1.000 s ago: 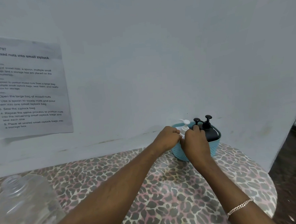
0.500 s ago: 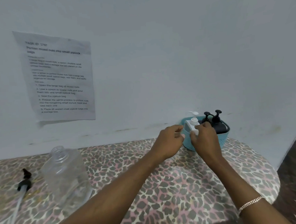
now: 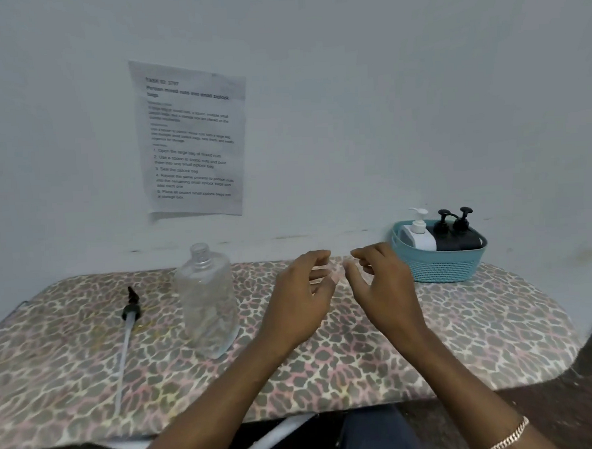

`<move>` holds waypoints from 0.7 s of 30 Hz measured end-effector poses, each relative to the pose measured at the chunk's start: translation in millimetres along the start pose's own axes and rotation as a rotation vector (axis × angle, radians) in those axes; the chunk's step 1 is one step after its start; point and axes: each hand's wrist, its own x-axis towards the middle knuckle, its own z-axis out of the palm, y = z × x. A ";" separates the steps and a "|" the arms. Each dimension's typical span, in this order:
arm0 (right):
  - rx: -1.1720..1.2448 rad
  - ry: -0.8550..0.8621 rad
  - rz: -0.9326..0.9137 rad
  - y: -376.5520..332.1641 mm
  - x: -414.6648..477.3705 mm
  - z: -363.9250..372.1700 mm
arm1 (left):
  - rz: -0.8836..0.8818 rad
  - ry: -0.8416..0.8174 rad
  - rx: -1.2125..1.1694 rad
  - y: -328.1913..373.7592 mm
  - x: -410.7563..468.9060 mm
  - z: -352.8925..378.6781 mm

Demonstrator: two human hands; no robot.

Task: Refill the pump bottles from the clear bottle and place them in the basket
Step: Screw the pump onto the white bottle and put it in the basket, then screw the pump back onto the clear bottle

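Observation:
A teal woven basket (image 3: 441, 268) stands at the table's far right by the wall. Inside it are a white pump bottle (image 3: 420, 236) and two black pump bottles (image 3: 458, 236). The clear bottle (image 3: 207, 297) stands uncapped left of centre, and it looks empty. Its black pump head with a long tube (image 3: 127, 332) lies flat on the table to the left. My left hand (image 3: 301, 292) and my right hand (image 3: 381, 285) hover above the table between the clear bottle and the basket, fingers loosely curled, holding nothing.
The table (image 3: 363, 354) has a leopard-print cover and a rounded right end. A printed sheet (image 3: 190, 137) is taped to the white wall behind. Dark floor shows at the right and below the front edge.
Both hands have let go of the white pump bottle in the basket and drawn back toward me. The view has swung left, bringing the clear bottle and pump tube into sight.

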 end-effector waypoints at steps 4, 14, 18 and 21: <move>0.061 -0.031 -0.044 -33.2 -21.8 4.6 | 0.012 0.099 0.031 0.4 -31.7 -27.1; 0.199 -0.102 -0.133 -106.0 -47.8 20.0 | 0.026 0.307 0.099 2.5 -97.5 -99.8; 0.270 -0.125 -0.169 -142.6 -46.7 32.2 | 0.004 0.396 0.144 -5.0 -118.5 -133.9; 0.326 -0.140 -0.222 -175.2 -40.7 40.4 | -0.031 0.465 0.156 -11.0 -131.4 -159.2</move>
